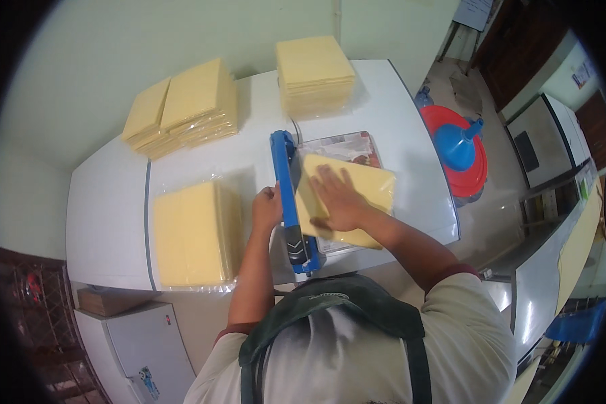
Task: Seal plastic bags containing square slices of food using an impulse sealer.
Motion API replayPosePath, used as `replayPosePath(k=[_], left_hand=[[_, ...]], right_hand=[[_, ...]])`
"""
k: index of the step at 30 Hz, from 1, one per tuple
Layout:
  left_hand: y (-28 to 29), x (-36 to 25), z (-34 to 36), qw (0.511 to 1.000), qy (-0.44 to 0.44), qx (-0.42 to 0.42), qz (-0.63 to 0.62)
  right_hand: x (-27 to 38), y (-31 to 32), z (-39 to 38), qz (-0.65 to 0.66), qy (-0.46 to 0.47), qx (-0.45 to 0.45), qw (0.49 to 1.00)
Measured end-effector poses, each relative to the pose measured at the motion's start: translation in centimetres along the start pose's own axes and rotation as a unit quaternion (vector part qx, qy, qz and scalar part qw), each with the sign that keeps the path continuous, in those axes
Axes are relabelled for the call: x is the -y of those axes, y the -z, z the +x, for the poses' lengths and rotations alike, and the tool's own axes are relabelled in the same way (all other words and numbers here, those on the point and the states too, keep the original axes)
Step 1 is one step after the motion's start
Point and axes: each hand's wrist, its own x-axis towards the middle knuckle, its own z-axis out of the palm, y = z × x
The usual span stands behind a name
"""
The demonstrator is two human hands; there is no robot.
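Note:
A blue impulse sealer [286,192] with a black end stands lengthwise on the white table [411,155]. Against its right side lies a flat yellow block in clear plastic wrap [367,185], resting slightly askew on a printed flat board [360,143]. My right hand [339,202] presses flat on top of this block with the fingers spread. On the other side of the sealer, my left hand [267,207] has its fingers curled in beside the blue body. Whatever those fingers pinch is too small or hidden to make out.
Stacks of yellow wrapped blocks stand at the back left [194,94], back middle [314,67] and near left [188,232] of the table. Beyond the table's right edge sit a red round lid [475,176] and a blue funnel [456,147]. A small white fridge [148,343] stands at lower left.

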Motion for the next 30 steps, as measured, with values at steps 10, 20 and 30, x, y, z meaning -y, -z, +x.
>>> replayPosePath(k=[10,20,30], left_hand=[[-2.4,1.1,2.1,0.998,-0.048,-0.031,-0.034],[-3.0,0.7,3.2,0.991,-0.103,-0.072,-0.053],[4.2,1.1,5.3,0.981,-0.077,-0.171,0.052]], right_hand=[[-1.4,-0.6,-4.7,0.001,-0.176,-0.054,0.983],[-3.1,0.0,-2.6,-0.006,-0.171,-0.045,0.984],[-2.3,2.9,-1.8,0.01,-0.154,0.002,0.988]])
